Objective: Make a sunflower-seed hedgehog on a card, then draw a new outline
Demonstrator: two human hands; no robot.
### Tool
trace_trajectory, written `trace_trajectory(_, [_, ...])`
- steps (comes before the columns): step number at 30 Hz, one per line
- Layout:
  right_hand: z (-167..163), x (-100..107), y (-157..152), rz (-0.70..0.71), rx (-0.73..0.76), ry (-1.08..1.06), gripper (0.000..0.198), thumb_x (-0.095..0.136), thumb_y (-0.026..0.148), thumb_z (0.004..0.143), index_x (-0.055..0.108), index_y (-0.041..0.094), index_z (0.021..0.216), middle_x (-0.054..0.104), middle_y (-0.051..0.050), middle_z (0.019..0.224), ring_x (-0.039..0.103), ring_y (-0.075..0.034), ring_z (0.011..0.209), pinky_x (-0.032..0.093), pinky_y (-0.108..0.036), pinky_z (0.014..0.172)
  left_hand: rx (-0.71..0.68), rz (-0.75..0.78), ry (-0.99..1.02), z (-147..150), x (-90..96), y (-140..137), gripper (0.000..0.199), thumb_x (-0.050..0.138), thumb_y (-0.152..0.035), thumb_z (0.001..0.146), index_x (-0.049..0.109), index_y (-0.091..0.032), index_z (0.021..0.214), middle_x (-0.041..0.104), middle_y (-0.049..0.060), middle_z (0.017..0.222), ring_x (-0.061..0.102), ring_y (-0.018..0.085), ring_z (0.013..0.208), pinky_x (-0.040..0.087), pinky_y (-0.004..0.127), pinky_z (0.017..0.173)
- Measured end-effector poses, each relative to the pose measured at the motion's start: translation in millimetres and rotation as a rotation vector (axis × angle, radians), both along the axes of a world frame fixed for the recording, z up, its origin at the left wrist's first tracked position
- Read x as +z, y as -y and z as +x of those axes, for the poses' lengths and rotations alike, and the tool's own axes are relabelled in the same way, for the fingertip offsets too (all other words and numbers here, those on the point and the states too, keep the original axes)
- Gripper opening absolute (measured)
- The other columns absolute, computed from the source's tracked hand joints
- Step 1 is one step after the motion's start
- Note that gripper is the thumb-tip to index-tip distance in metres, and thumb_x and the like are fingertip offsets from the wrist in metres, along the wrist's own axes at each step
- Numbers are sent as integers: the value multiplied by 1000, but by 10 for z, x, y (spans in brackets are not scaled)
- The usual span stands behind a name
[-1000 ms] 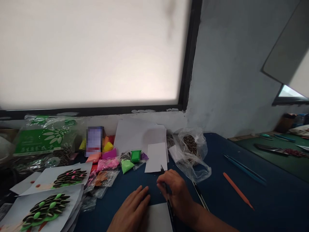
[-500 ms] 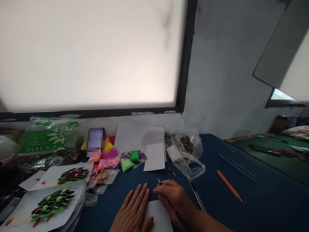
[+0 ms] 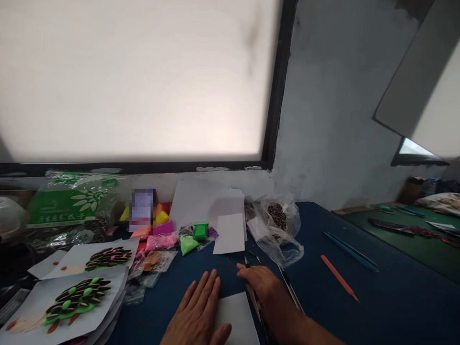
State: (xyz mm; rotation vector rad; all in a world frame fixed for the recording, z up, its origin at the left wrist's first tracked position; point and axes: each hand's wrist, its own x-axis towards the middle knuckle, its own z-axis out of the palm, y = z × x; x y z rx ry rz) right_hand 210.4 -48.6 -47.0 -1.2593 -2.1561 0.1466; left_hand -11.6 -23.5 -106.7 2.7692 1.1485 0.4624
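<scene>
My left hand (image 3: 197, 311) lies flat with its fingers stretched out, its thumb side over the left edge of a white sheet of paper (image 3: 236, 314). At the right edge of that sheet, my right hand (image 3: 270, 296) is closed round a slim dark pen (image 3: 247, 262). The pen's tip points away from me and stands clear of the paper; its rear part shows below the hand. Just beyond the right wrist lies a silver and black pen-like tool (image 3: 292, 290). A few loose sunflower seeds (image 3: 258, 259) are scattered past my right fingers.
Left, a stack of cards (image 3: 104, 287) bears seed-and-clay hedgehog pictures. Clay packets (image 3: 160, 241), a green seed bag (image 3: 57, 206) and white paper sheets (image 3: 204, 201) line the wall. A clear bag of seeds (image 3: 277, 215), blue tweezers (image 3: 352, 251) and an orange tool (image 3: 339, 278) lie right.
My right hand has shifted slightly right and its pen tip now points more directly away, off the sheet. My left hand stays flat, nearly in place.
</scene>
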Motion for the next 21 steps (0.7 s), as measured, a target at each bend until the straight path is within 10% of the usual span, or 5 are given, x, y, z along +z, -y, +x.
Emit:
trace_trajectory(11, [-369, 107, -48, -313, 69, -549, 21, 38, 32, 100, 54, 20, 103, 72, -7, 93, 69, -17, 88, 53, -27, 78, -44, 17, 71, 42, 152, 29, 69, 50, -55, 90, 27, -25, 147, 34, 9, 148, 38, 34, 135, 35, 44, 109])
trace_trajectory(21, [-381, -245, -145, -432, 71, -554, 14, 41, 24, 96, 51, 21, 105, 66, -5, 94, 61, -15, 81, 49, -27, 73, -7, 56, 8, -335, 68, 166, 69, 50, -52, 92, 15, -31, 148, 29, 3, 150, 40, 28, 135, 37, 34, 107])
